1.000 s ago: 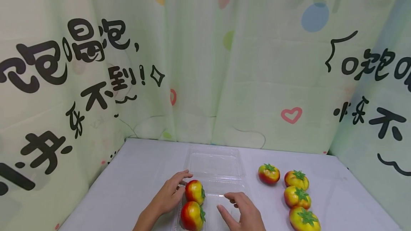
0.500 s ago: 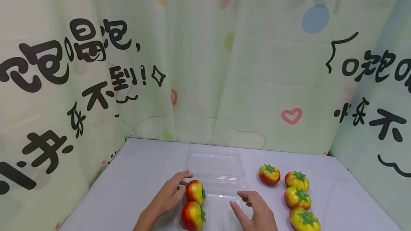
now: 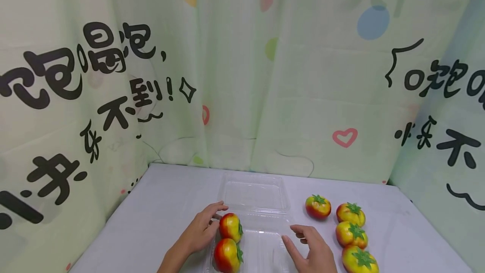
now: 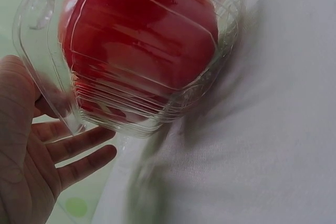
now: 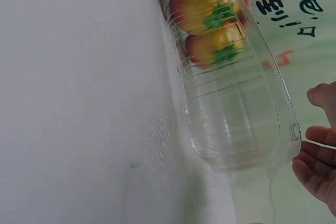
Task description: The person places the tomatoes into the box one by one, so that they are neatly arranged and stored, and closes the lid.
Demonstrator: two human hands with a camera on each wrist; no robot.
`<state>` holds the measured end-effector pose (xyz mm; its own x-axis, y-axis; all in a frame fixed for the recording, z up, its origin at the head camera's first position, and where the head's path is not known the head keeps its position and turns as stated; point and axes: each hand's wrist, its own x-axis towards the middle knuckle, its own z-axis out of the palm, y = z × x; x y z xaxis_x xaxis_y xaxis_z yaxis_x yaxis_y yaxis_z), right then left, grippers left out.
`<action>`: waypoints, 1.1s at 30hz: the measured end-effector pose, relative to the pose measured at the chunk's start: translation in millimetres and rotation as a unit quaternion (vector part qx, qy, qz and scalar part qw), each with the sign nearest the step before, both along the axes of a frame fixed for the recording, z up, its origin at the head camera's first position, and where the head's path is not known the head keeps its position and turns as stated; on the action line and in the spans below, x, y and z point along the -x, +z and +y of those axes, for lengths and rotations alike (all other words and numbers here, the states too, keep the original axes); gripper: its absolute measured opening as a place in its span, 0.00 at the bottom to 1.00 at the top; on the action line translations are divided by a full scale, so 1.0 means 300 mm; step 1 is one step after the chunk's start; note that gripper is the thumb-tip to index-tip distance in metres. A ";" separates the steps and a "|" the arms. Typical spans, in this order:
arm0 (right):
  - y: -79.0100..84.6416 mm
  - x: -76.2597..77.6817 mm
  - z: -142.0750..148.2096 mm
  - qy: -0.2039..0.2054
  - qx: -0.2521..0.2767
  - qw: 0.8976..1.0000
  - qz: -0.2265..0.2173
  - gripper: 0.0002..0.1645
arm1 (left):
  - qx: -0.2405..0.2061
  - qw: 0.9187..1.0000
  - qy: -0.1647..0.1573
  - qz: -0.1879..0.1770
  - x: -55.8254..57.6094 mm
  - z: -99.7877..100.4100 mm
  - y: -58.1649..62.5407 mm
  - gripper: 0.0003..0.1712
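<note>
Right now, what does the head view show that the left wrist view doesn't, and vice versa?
Head only: the right hand, four loose fruits and the pink heart on the curtain.
Left wrist only: the palm side of the left hand and a close look at the container from outside.
Both: left hand, container, fruit inside, table.

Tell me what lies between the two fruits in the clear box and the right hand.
Only a bare stretch of the clear box lies between the fruits and the right hand, in the head view.
</note>
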<state>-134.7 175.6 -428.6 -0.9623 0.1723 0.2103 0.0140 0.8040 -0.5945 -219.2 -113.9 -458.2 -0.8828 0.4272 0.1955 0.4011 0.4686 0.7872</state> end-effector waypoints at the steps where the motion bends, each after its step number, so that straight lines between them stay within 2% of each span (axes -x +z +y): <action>1: -0.001 0.000 0.003 -0.002 -0.001 1.000 0.001 0.24 | 0.000 1.000 0.000 0.000 0.000 0.000 0.000 0.26; 9: -0.001 0.002 0.034 -0.020 0.001 1.000 -0.007 0.26 | -0.001 1.000 0.001 0.001 0.001 0.000 -0.002 0.26; 33: -0.005 -0.006 0.115 -0.046 0.011 0.999 -0.001 0.26 | 0.001 1.000 0.003 -0.002 -0.001 0.002 -0.003 0.27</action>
